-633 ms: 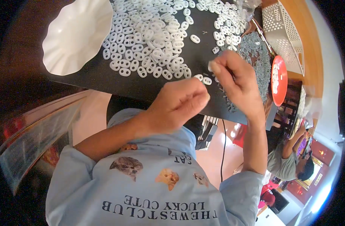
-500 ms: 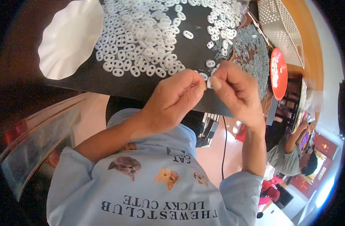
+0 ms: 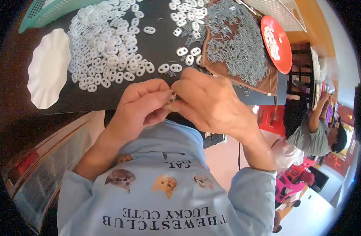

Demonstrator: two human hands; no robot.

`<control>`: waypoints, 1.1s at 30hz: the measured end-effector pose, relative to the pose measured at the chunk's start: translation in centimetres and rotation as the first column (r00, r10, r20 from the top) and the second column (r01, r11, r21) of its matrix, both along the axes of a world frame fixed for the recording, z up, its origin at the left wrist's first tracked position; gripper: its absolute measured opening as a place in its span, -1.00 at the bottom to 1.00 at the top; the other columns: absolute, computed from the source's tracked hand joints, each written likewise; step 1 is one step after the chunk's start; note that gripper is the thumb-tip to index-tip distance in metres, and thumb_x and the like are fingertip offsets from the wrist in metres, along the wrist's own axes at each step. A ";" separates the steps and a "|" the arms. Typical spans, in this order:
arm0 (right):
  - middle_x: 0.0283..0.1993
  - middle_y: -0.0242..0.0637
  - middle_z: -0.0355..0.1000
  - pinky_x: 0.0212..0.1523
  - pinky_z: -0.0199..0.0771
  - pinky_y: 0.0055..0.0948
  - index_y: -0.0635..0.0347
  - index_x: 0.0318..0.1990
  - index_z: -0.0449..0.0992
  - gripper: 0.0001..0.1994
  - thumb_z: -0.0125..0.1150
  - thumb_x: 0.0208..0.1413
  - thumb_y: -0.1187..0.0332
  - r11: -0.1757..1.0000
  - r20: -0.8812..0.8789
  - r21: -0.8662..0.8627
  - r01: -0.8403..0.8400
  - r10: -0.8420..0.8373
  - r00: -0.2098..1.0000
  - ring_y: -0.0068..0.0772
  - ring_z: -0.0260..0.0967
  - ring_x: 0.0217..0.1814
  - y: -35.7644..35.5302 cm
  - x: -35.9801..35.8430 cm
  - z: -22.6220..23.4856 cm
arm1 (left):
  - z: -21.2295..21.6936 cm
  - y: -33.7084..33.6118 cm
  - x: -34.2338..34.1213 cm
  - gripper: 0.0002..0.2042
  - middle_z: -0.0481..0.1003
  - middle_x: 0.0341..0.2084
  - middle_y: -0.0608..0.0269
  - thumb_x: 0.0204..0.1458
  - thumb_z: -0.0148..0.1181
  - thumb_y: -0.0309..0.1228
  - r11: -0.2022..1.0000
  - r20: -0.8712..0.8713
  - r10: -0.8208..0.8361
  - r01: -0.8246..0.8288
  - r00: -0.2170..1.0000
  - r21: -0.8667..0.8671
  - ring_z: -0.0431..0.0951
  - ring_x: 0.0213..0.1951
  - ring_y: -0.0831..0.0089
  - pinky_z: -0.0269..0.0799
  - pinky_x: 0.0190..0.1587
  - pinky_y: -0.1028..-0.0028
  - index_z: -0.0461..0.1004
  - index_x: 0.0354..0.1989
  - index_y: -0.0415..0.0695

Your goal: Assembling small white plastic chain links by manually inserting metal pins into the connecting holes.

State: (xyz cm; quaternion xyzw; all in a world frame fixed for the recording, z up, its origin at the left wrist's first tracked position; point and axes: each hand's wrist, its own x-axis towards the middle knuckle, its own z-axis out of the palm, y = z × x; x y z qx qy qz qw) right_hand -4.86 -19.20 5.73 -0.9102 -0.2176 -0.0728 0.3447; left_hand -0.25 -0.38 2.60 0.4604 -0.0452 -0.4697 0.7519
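"While both hands meet in the middle of the head view, what do they hold?"

"The left hand (image 3: 143, 100) and the right hand (image 3: 214, 100) pinch together one small piece (image 3: 172, 97). Thumbs and fingers cover most of it, so I cannot tell its full shape."

"Which hand is nearer to it, and how does it lie?"

"Neither is nearer, I judge, because fingertips of both touch it. It is at the right end of the left hand and at the left end of the right hand. Its long axis seems to run up and down the frame, a little tilted, but I am not sure."

"And what lies around?"

"Just above the fingers are two loose white ovals (image 3: 175, 68), side by side, their long axes going across the frame. The right hand is nearer to them. Toward the upper left spreads the white heap (image 3: 105, 43); at upper right, grey parts (image 3: 241, 47) lie on a brown cloth (image 3: 263, 82)."

"Where are edges and room?"

"The near edge of the dark table (image 3: 159, 47) passes behind the hands. Between heap and cloth, a dark strip with few pieces gives the most room, upward."
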 end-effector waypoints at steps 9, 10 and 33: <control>-0.63 -0.25 0.17 -0.67 0.19 -0.34 0.28 -0.55 0.36 -0.83 0.21 0.00 0.48 0.986 0.099 0.163 -0.028 0.012 0.995 -0.25 0.19 -0.68 -0.1 -1.5 -0.8 | 0.5 -1.1 -1.4 -0.69 0.23 -0.68 0.43 0.23 -0.15 -0.29 0.989 0.245 -0.126 0.103 0.961 0.105 0.12 -0.63 0.70 -0.01 -0.61 0.61 0.30 -0.53 -0.16; -0.64 -0.24 0.16 -0.66 0.19 -0.35 0.30 -0.54 0.36 -0.82 0.15 0.06 0.47 0.967 0.034 0.256 0.002 -0.011 0.999 -0.25 0.19 -0.67 0.1 -1.7 -0.8 | 0.4 -1.2 -1.6 -0.71 0.25 -0.67 0.42 0.23 -0.14 -0.31 0.995 0.326 -0.056 0.026 0.944 0.094 0.14 -0.62 0.69 0.03 -0.59 0.60 0.30 -0.52 -0.19; -0.32 -0.09 0.40 -0.24 0.39 -0.33 0.30 -0.23 0.45 -0.89 0.10 0.12 0.47 0.928 0.033 -0.197 0.318 -0.317 0.948 -0.12 0.39 -0.29 -9.7 2.7 -1.0 | -1.7 -0.7 -0.6 -0.92 0.34 -0.56 0.45 0.14 0.00 -0.48 0.993 0.393 0.118 -0.118 0.912 -0.023 0.21 -0.55 0.78 0.13 -0.51 0.69 0.37 -0.34 -0.22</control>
